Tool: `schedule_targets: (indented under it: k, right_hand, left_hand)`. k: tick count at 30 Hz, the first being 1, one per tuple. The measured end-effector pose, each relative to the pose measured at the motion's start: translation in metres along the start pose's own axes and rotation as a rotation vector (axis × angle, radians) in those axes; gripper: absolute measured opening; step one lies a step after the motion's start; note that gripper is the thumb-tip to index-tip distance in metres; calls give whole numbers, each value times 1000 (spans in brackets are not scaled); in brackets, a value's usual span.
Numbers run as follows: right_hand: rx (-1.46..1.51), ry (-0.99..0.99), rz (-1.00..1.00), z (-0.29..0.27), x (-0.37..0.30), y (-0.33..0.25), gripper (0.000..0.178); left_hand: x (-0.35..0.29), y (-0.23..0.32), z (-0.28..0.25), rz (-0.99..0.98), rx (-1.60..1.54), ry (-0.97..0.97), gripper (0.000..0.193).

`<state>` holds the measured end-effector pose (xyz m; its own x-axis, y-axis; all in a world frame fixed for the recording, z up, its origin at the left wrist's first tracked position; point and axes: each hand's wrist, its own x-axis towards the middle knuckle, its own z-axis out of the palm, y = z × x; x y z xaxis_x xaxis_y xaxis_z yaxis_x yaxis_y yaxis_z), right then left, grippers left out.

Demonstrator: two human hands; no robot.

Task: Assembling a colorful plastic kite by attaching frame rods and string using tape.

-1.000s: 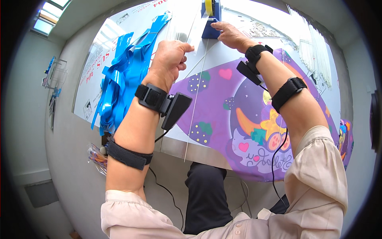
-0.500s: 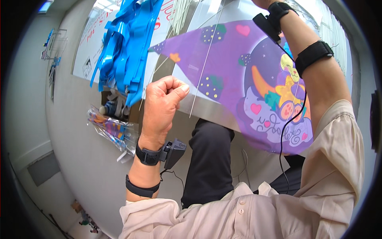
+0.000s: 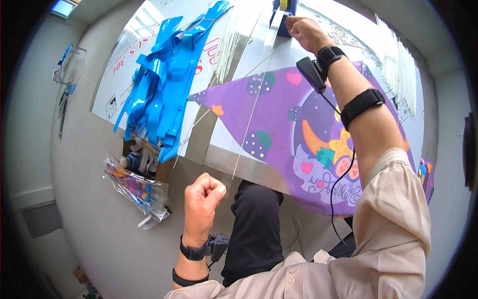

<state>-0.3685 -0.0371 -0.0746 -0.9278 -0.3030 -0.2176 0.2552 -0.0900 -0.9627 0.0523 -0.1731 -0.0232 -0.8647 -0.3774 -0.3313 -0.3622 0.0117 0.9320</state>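
My right hand (image 3: 307, 34) reaches to the far side of the table, its fingertips pinched at the front of a dark blue tape dispenser (image 3: 285, 25). What lies between those fingertips is too small to make out. My left hand (image 3: 200, 203) is closed, thumb against the curled fingers, off the table's near edge. Whatever it may hold cannot be seen clearly. Between the hands spreads a purple printed sheet (image 3: 239, 102), pointed at its left end and hanging over the near edge. Thin white rods (image 3: 254, 105) lie across its left part. My right forearm hides some of the print.
Blue strips (image 3: 167, 84) are heaped on the left of the table (image 3: 234, 167). White rods (image 3: 398, 70) lie in bundles at the far right. Below the left edge are an open box (image 3: 144, 154) and a clear bag (image 3: 139, 192) with colourful contents.
My right hand has come into fuller view, at the tape dispenser. My left hand, still closed, appears lower and farther from the sheet. The whole view has shifted.
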Motion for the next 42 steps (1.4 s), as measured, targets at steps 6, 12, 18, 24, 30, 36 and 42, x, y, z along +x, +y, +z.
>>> schedule_targets:
  k: [6,12,18,24,30,36,42]
  right_hand:
    - [228,145,47,-1,7,0,19]
    - [345,288,116,16,9,-10,18]
    - [309,321,178,17,20,-14,15]
    - [407,480,206,29,29,-16,12]
    - [437,570,252,39,22,-20,9]
    - [563,578,263,31,20,-19,14]
    - [486,574,286,37,15,-18,11]
  left_hand:
    - [-9,-9,-1,-1,25,-18,18]
    - [-15,-10,-2,-35,34,6,16]
    - [-18,-6,-2,-67,15,1,16]
    - [-24,13,7,-66,15,-15,15]
    - [-28,18,8,-56,41,19,13]
    - [-30,17,7,-35,33,38,13]
    - [-26,4,4,-59,71,44,14]
